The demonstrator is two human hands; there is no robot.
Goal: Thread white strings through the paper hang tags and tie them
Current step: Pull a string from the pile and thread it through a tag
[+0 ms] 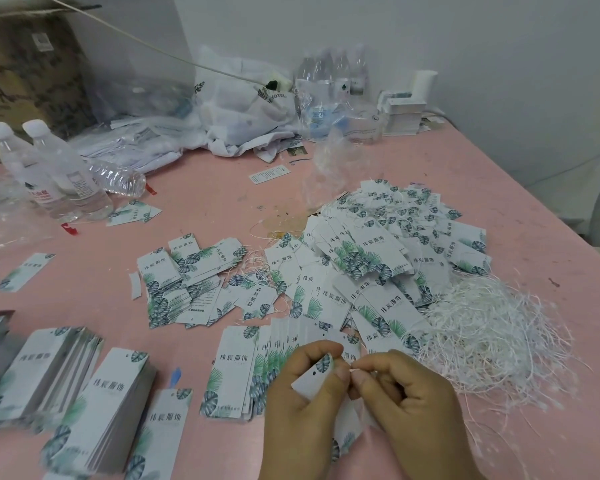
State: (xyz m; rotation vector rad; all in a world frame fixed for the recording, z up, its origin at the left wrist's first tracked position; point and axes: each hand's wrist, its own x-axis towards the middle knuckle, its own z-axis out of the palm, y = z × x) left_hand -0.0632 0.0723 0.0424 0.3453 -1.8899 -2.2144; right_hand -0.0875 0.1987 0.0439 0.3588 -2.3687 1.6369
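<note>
My left hand [303,407] grips a white paper hang tag [314,375] with a green leaf print, its punched hole facing up. My right hand [406,407] pinches the end of a white string [353,368] right beside the tag's top edge. A loose heap of white strings [492,337] lies to the right of my hands. Behind them spreads a pile of tags with strings on them [388,251]. Fanned tags [257,368] lie just left of my left hand.
Stacks of tags [115,410] sit at the front left on the pink table [534,202]. Water bottles [56,168] stand at the left. Plastic bags [243,112], more bottles and a card stack [404,116] crowd the back by the wall.
</note>
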